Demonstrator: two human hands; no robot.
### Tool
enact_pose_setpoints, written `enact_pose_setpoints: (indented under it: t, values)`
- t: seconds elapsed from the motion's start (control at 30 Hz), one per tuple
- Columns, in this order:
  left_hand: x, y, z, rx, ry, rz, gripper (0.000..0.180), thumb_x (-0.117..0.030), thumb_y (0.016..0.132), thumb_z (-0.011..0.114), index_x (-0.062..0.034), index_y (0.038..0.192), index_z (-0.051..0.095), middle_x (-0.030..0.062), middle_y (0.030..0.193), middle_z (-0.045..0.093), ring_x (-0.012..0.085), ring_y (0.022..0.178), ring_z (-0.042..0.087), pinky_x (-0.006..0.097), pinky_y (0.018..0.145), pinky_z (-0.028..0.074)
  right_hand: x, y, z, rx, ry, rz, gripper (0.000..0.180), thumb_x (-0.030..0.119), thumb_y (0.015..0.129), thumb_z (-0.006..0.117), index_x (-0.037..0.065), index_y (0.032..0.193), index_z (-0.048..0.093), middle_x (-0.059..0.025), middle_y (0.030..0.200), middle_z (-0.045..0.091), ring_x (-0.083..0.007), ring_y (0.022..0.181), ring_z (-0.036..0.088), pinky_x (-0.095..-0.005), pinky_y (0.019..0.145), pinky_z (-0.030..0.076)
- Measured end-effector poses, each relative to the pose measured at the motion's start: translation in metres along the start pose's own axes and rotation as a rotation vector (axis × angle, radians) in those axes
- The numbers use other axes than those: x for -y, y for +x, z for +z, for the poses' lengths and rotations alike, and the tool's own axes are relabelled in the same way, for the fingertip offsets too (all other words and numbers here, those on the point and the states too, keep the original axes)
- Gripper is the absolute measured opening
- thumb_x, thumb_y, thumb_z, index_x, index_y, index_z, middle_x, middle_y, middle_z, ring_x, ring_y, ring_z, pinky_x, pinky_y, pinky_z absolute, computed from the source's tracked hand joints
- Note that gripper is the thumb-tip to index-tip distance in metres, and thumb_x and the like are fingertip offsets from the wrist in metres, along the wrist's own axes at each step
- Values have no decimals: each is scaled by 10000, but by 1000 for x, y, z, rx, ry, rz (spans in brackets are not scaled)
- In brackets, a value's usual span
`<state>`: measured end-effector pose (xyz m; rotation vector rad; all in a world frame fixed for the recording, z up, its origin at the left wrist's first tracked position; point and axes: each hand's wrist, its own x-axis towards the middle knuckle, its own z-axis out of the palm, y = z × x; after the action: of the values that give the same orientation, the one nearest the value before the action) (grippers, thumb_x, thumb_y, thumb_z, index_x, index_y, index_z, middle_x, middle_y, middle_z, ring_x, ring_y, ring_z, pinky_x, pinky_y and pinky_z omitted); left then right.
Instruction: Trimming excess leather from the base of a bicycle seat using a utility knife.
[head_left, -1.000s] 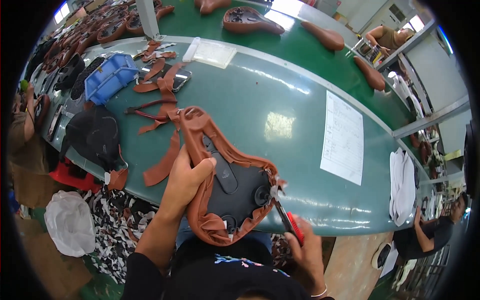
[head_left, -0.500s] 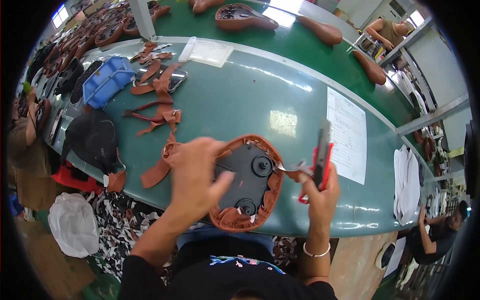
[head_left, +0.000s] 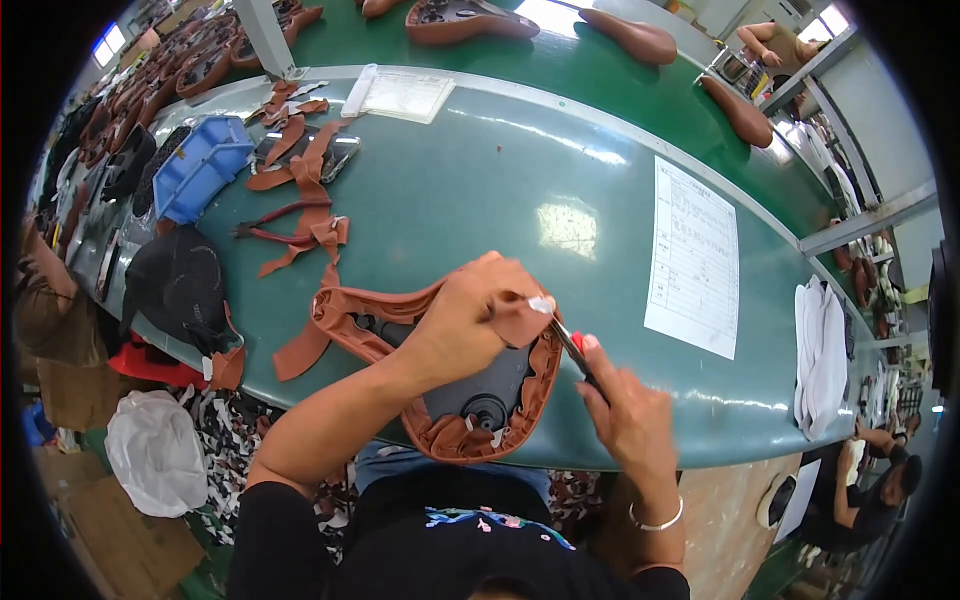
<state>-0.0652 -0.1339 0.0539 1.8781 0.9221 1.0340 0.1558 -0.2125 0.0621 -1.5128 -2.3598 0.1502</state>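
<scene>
A saddle (head_left: 483, 375) lies upside down on the bench, its dark base framed by folded brown leather. Over its far right part, my left hand (head_left: 468, 310) is closed on a brown leather flap (head_left: 523, 323) with a white patch at its end. My right hand (head_left: 632, 410) is closed around a slim red-and-grey hand tool (head_left: 572, 348). The tip of this tool meets the rim beside the pinched flap; its exact kind is unclear. My left hand hides part of the base.
Leather strips (head_left: 313, 165), red-handled pliers (head_left: 275, 225), a blue bin (head_left: 203, 168) and a black cap-like item (head_left: 178, 285) lie at left. A printed sheet (head_left: 692, 255) and white gloves (head_left: 820, 355) lie at right. More saddles (head_left: 630, 38) rest beyond; co-workers stand at the sides.
My left hand has moved right across the saddle and taken hold of the leather flap. My right hand has tipped the tool from upright down to the saddle's rim.
</scene>
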Motion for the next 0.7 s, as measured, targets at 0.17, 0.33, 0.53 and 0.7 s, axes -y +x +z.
enact_pose_setpoints:
  t: [0.17,0.33,0.53,0.7]
  values:
    - [-6,-5,-1,-63,-842,-138,67,-65,848,598,2,846,596,13,810,551,96,815,524,243,695,392,46,-25,-11,138,-78,242,546,159,841,638,119,1350,447,-100,640,562,-283,511,529,-383,446,368]
    - [-4,4,-5,-10,-946,67,107,-145,909,548,-46,921,587,53,840,593,116,786,575,210,630,399,57,-8,0,126,-169,304,480,212,888,577,96,1335,448,-139,643,573,-328,515,538,-417,458,374]
    - [-3,-3,-29,-179,-1289,174,194,-271,889,590,-95,844,524,41,749,542,170,625,523,252,515,354,56,-22,-20,150,-100,260,436,237,870,594,131,1286,513,-98,605,541,-296,480,524,-398,452,377]
    - [12,4,-23,-85,689,357,304,-171,633,762,-83,802,525,54,677,454,243,614,445,351,544,357,23,20,-25,95,-235,131,394,252,867,595,174,1249,539,-82,581,531,-276,439,513,-393,426,368]
